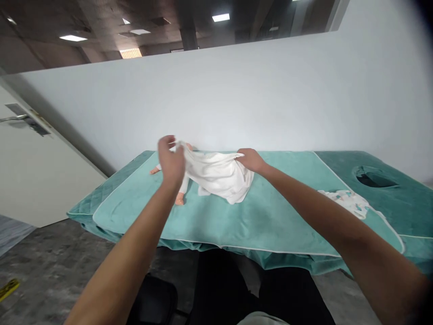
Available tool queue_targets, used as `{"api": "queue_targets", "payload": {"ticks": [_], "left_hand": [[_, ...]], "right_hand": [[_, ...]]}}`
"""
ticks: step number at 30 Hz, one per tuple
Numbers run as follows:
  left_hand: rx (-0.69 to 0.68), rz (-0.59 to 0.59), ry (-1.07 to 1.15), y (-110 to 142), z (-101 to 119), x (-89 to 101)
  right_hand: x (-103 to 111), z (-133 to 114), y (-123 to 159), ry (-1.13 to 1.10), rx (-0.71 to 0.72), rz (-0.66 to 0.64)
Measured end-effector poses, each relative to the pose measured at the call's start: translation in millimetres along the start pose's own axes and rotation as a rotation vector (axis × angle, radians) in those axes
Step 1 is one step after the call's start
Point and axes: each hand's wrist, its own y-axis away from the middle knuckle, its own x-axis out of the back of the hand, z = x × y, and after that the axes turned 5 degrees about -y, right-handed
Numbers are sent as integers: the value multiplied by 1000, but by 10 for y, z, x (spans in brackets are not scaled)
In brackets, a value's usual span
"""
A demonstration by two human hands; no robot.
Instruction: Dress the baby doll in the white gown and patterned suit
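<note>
While both hands are raised over the bed [399, 210], the head view shows a white cloth [221, 176] stretched between them. The left hand [171, 158] is grasping one end of the cloth; it is somewhat blurred, so the exact position of its fingers I cannot tell. The right hand [251, 160] is pinching the upper edge at the other end, with the fingers closed. Between the hands, the cloth sags in loose folds, and its lower part hangs low over the green mat [270, 230].

Beside and partly behind the left hand lies a doll [179, 199] in white clothing. Its small feet are visible, but the cloth and the left hand hide much of the rest.

Well apart, on the person's right, a patterned cloth [350, 204] lies crumpled near the edge of the mat, and beyond it the bed has a dark oval hole [375, 179]. Behind the bed stands a white wall [209, 99], with a window [162, 27] above. On the left side is a door [43, 171] with a metal handle [15, 118].
</note>
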Motion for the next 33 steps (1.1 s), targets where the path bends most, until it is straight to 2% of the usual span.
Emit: {"api": "queue_targets", "payload": {"ticks": [3, 5, 7, 9, 12, 15, 17, 19, 21, 23, 25, 27, 30, 33], "left_hand": [[-142, -295, -220, 208, -30, -490], [-139, -449, -351, 283, 23, -769], [-110, -520, -436, 276, 91, -932], [-115, -537, -483, 213, 136, -991], [-133, -540, -582, 108, 149, -988], [-83, -589, -630, 80, 144, -941], [-48, -679, -554, 105, 148, -888], [-12, -757, -440, 138, 153, -828], [12, -780, -365, 155, 154, -778], [-11, -751, -373, 141, 145, -741], [-79, -697, -473, 99, 120, -702], [-152, -655, -663, 41, 67, -642], [-226, -631, -977, -33, -73, -504], [-254, -573, -1094, -61, -233, -372]], "right_hand": [[261, -342, -41, 103, 115, -27], [364, -475, -49, 199, 163, -55], [448, -479, -61, 341, 202, -75], [540, -366, -80, 495, 208, -84], [710, -75, -92, 640, 142, -101], [877, 194, -50, 607, 38, -109], [948, 297, 8, 514, -6, -90], [971, 330, 77, 396, 9, -67], [952, 313, 141, 248, 32, -46], [915, 275, 186, 84, 29, -49], [883, 246, 201, -21, 21, -69], [869, 243, 191, -25, 37, -90], [867, 280, 163, 130, 27, -172], [846, 320, 164, 369, -29, -317]]}}
